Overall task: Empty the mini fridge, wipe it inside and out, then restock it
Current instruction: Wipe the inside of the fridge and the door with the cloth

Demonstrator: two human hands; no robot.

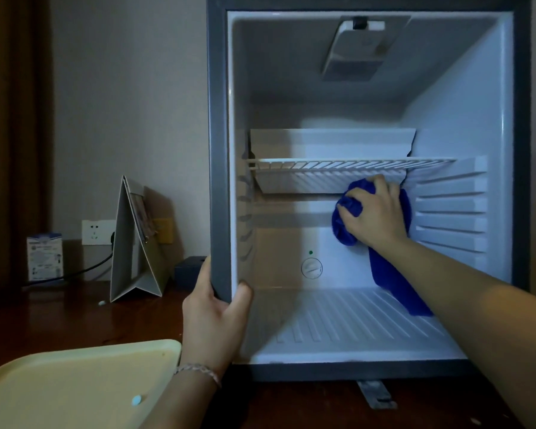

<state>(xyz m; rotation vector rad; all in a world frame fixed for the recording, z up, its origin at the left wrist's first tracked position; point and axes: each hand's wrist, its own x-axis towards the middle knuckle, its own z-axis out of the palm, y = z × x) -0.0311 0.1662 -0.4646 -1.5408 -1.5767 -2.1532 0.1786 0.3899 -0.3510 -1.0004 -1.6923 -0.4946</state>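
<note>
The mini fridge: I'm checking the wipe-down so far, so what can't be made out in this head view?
- Fridge door: cut off by the frame edge.
- Back wall behind the blue cloth: covered by the cloth and the right hand.
- Mini fridge top and outer sides: out of frame or facing away.
- Dial markings: too small.
- Small box print: dim, blurred.

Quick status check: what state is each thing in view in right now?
Mini fridge: open, nothing stored inside.
Wire shelf: in place, bare.
Blue cloth: bunched against the back wall, tail hanging down.
Right hand: gripping the cloth.
Left hand: gripping the fridge's left front edge.
Tray: flat on the table.
</note>
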